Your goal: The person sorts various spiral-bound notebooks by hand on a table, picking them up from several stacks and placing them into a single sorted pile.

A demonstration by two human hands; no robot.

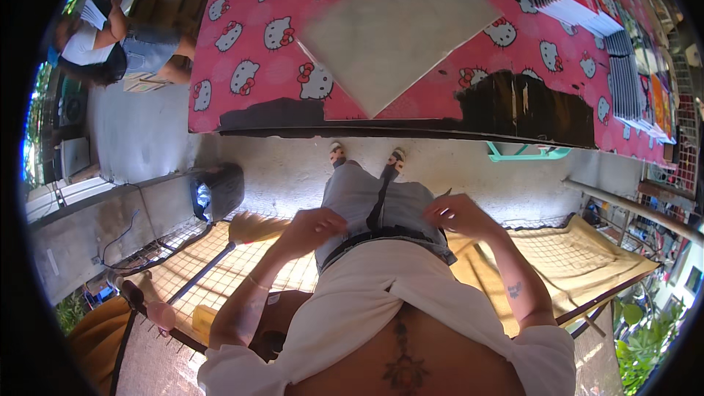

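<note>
Clearly, the sheet (pixel 396 40) is what could go astray: it lies flat at 12 o'clock on the pink cover (pixel 425 106) of the table (pixel 546 116), with nothing seen weighing it down, so a draught or a brushing sleeve might slide or lift it. Its nearest corner points to 6 o'clock and comes close to the table's front edge, where a lean of the body could crease it. The cover is torn toward 2 and 10 o'clock, and those ragged edges might snag the sheet if it were dragged across. Both hands are well apart from it, down by the shorts (pixel 352 194): the left hand (pixel 312 231), toward 7 o'clock, has loosely bent fingers with nothing seen in them; the right hand (pixel 462 216), toward 4 o'clock, curls beside a thin dark sliver (pixel 445 193). I cannot tell whether either is pinching anything. At 2 o'clock, the stacked booklets (pixel 631 88) could topple under a wide sweep of the right arm. As for looks, the sheet is pale grey, four-sided, set cornerwise and slightly blurred, perhaps a little see-through.
</note>
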